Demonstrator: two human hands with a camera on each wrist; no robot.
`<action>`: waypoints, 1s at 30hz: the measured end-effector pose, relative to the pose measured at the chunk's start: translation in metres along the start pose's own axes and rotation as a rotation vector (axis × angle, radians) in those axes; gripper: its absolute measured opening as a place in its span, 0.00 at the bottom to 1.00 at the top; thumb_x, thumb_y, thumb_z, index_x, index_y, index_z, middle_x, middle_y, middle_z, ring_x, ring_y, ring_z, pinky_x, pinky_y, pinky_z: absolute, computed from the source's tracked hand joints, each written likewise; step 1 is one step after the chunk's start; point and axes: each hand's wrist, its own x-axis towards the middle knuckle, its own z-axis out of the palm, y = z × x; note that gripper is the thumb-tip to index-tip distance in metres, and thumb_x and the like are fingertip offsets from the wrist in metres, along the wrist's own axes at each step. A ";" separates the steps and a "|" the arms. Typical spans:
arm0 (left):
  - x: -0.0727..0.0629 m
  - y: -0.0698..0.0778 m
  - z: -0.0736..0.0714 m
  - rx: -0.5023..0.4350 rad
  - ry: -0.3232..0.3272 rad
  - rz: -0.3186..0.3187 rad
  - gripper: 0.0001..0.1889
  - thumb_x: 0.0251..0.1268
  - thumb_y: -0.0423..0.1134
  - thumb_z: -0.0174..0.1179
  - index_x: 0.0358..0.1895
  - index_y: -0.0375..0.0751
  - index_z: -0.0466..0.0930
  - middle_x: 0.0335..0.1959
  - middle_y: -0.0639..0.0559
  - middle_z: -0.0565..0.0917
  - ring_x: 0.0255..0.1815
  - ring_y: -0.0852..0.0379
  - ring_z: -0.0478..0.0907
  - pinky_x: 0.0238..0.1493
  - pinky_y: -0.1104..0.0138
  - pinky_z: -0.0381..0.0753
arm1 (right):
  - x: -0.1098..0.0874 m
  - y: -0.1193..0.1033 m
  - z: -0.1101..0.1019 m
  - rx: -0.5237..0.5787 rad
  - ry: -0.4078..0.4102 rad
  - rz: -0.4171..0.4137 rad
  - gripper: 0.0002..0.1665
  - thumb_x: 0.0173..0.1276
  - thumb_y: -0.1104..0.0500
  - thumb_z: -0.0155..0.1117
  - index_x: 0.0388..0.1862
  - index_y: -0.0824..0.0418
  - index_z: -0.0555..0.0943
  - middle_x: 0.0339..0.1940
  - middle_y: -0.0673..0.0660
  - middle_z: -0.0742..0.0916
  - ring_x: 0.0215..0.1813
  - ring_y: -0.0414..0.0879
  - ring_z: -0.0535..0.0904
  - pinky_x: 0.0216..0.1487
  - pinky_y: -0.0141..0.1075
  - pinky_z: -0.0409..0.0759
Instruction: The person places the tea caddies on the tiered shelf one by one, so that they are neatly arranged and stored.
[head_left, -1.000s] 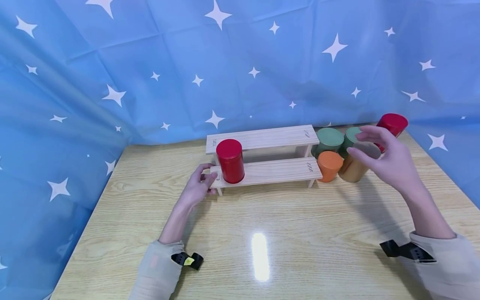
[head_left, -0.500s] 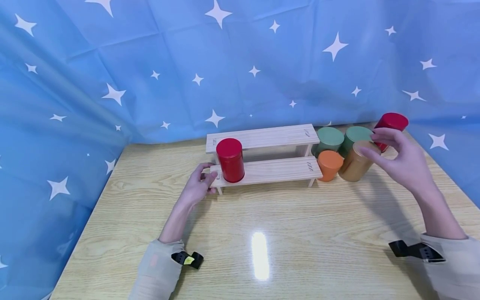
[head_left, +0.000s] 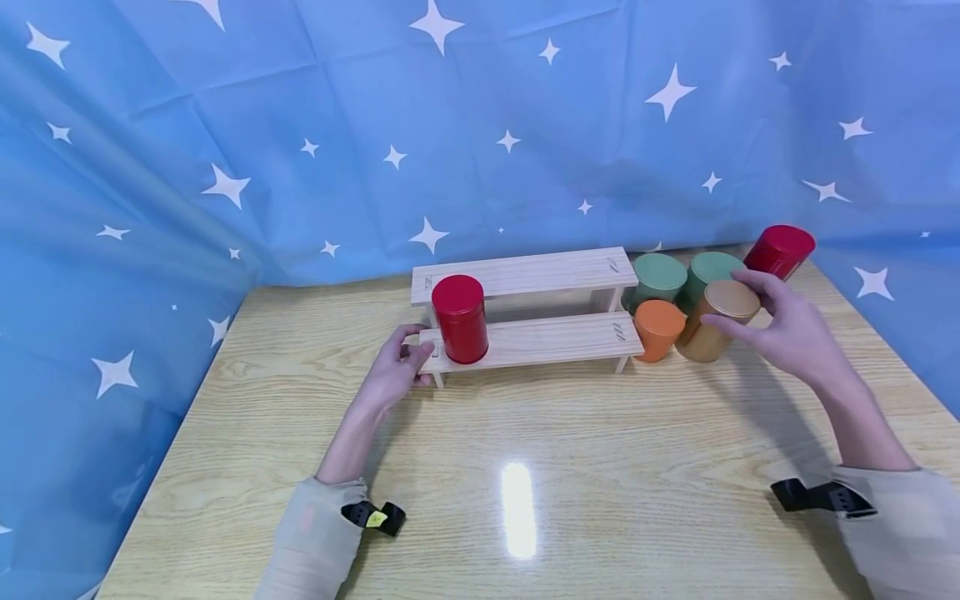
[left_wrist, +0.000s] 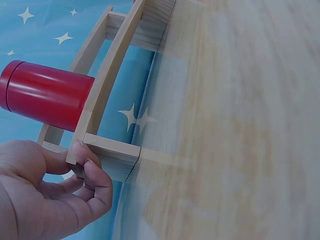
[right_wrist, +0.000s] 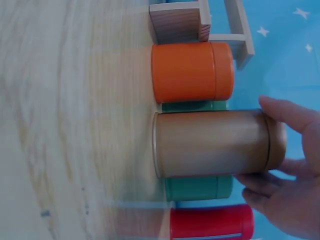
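Observation:
My left hand (head_left: 393, 367) pinches the left end of the lower step of a two-tier wooden shelf (head_left: 555, 340). In the left wrist view, that hand (left_wrist: 60, 195) has thumb and fingertips at the board's corner. A red canister (head_left: 461, 321) stands upright on the lower step, close to this end. At the right, my right hand (head_left: 798, 329) holds the lid end of a tall gold canister (head_left: 708, 333). The right wrist view has the thumb on one side of the gold canister (right_wrist: 215, 142) and the fingers on the other. The canister stands on the table.
An orange canister (head_left: 658, 333) stands between the shelf and the gold one. Two green canisters (head_left: 658, 275) are behind them, and a second red canister (head_left: 782, 248) is at the back right. A blue star-patterned cloth (head_left: 480, 125) hangs behind the wooden table (head_left: 465, 467).
The right hand first drew back rightward off the gold canister, then came back left and closed round its lid end. The left hand and shelf have stayed in place.

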 end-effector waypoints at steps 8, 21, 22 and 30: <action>0.001 0.000 -0.001 0.001 -0.001 0.001 0.22 0.81 0.37 0.51 0.72 0.39 0.63 0.39 0.44 0.71 0.24 0.56 0.76 0.33 0.71 0.80 | 0.003 0.004 0.005 -0.006 -0.034 -0.013 0.51 0.66 0.48 0.74 0.78 0.65 0.57 0.66 0.69 0.72 0.66 0.62 0.70 0.45 0.12 0.63; 0.000 -0.001 -0.002 0.003 -0.004 0.004 0.22 0.81 0.37 0.51 0.72 0.39 0.63 0.40 0.43 0.71 0.24 0.55 0.76 0.33 0.70 0.80 | -0.001 0.001 0.006 0.001 0.025 -0.017 0.50 0.67 0.49 0.73 0.77 0.66 0.58 0.63 0.68 0.73 0.56 0.55 0.75 0.36 0.14 0.69; 0.000 -0.001 -0.001 0.002 -0.004 0.003 0.22 0.81 0.37 0.51 0.72 0.39 0.63 0.40 0.43 0.71 0.24 0.55 0.76 0.33 0.70 0.80 | -0.002 0.000 0.006 -0.002 0.040 -0.020 0.50 0.67 0.49 0.74 0.76 0.66 0.58 0.63 0.67 0.73 0.54 0.49 0.76 0.36 0.14 0.69; 0.001 -0.001 -0.001 -0.005 -0.008 0.005 0.23 0.81 0.37 0.52 0.72 0.38 0.63 0.40 0.43 0.71 0.24 0.55 0.76 0.33 0.71 0.80 | -0.008 -0.007 -0.002 0.043 0.130 -0.074 0.44 0.66 0.56 0.75 0.73 0.66 0.61 0.54 0.53 0.73 0.42 0.27 0.72 0.35 0.15 0.73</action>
